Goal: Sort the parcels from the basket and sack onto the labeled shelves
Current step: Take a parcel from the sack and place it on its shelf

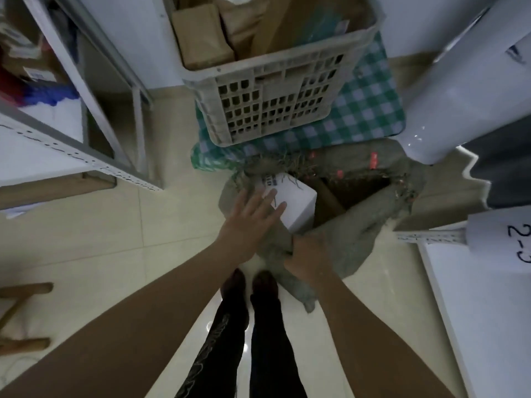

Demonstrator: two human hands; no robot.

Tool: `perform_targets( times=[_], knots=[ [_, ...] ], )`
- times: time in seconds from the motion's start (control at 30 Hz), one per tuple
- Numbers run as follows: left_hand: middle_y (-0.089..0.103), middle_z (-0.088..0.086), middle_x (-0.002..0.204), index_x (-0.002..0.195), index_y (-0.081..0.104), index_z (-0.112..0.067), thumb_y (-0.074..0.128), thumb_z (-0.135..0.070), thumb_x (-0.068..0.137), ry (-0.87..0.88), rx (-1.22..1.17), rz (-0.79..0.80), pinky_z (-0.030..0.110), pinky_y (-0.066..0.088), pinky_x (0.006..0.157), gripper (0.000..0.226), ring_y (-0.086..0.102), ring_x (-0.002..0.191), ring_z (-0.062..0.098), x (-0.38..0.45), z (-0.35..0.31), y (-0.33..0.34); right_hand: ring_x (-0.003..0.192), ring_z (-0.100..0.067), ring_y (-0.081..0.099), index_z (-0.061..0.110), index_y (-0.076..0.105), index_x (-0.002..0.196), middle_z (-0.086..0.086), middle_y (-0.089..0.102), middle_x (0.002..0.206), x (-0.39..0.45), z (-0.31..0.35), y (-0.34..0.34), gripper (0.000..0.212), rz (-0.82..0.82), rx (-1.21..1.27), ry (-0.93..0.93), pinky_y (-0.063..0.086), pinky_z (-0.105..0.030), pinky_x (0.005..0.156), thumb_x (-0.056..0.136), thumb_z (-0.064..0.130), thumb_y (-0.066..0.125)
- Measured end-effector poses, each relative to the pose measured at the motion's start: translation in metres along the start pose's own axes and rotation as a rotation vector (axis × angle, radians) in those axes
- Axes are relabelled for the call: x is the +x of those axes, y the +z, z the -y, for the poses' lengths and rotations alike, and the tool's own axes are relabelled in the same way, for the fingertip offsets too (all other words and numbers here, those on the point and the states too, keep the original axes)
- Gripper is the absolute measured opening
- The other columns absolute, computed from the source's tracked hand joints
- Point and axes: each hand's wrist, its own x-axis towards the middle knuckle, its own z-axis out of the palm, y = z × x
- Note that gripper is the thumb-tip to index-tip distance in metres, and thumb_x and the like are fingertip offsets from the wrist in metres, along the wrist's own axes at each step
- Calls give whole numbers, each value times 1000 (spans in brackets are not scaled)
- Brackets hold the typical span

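Left hand (pixel 253 216): fingers spread flat, touching the white parcel (pixel 296 205), holding nothing.
Right hand (pixel 309 254): bunches the sack (pixel 365 222) rim.
Parcel: at one o'clock from left hand, nearer it.

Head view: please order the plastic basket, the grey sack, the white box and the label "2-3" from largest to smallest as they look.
1. plastic basket
2. grey sack, nearly as large; the order of these two is unsure
3. white box, partly hidden by the left hand
4. label "2-3"

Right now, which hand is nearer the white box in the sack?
Left. The left hand lies with fingers on the white box; the right hand grips the sack edge below it.
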Motion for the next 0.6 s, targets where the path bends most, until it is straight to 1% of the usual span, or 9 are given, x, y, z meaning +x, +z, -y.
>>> perform_targets(
  times=[0.07, 0.1, 0.17, 0.23, 0.33, 0.37, 0.43, 0.5, 0.6],
  knots=[
    [40, 20, 148, 131, 56, -18, 65, -16, 76, 144, 81, 74, 56, 22, 113, 55, 35, 138, 37, 15, 5, 17, 58, -14, 43, 20, 45, 69, 6, 40, 58, -9, -2, 15, 33, 18, 19, -79, 43, -27, 73, 89, 43, 60],
    [50, 22, 138, 118, 64, -16, 70, -14, 75, 191, 108, 85, 56, 22, 113, 43, 42, 133, 37, 19, 8, 21, 60, -14, 43, 17, 49, 74, 4, 42, 62, -11, -9, 25, 31, 114, 42, -125, 39, -28, 69, 92, 42, 57],
    [70, 13, 88, 78, 71, -15, 80, -8, 55, 190, 121, 10, 55, 36, 106, 25, 66, 93, 31, 21, 18, 27, 63, -14, 46, 11, 54, 81, 1, 48, 67, -17, -20, 36, 34, 284, 135, -196, 41, -30, 66, 95, 42, 52],
    [63, 5, 65, 69, 67, -13, 78, -8, 50, 217, 5, -28, 53, 39, 105, 23, 64, 68, 27, 18, 25, 42, 64, -14, 52, 10, 59, 80, -1, 57, 69, -21, -23, 33, 49, 328, 319, -90, 47, -30, 63, 95, 55, 49],
    [59, 2, 64, 69, 60, -13, 59, -19, 64, 207, -169, -154, 49, 31, 108, 8, 61, 64, 26, 12, 29, 47, 80, -17, 58, 20, 57, 86, -1, 58, 82, -10, -15, 23, 46, 153, 889, 386, 44, -26, 69, 93, 62, 40],
    [59, 2, 67, 69, 59, -13, 51, -22, 68, 196, -219, -176, 48, 29, 108, 12, 61, 66, 25, 11, 27, 48, 97, -20, 60, 23, 57, 103, -1, 59, 99, -1, -13, 18, 43, -13, 950, 469, 48, -28, 78, 93, 62, 43],
    [63, 3, 75, 73, 62, -12, 46, -24, 70, 204, -261, -202, 49, 26, 111, 20, 64, 73, 25, 10, 25, 57, 128, -24, 45, 23, 33, 145, -6, 40, 142, 25, -10, 6, 75, -178, 944, 496, 46, -38, 99, 86, 63, 57],
    [67, 5, 86, 77, 66, -12, 45, -25, 69, 236, -255, -192, 50, 24, 112, 26, 66, 82, 27, 10, 23, 61, 141, -29, 26, 32, 8, 155, -5, 6, 160, 52, -5, -4, 100, -105, 852, 454, 38, -46, 107, 80, 58, 69],
    [69, 5, 92, 78, 69, -14, 44, -30, 73, 238, -242, -178, 52, 19, 113, 30, 67, 87, 27, 6, 26, 64, 143, -38, 20, 39, 10, 153, -7, -11, 160, 81, -7, -5, 100, 63, 705, 335, 37, -52, 109, 78, 47, 77]
  ],
)
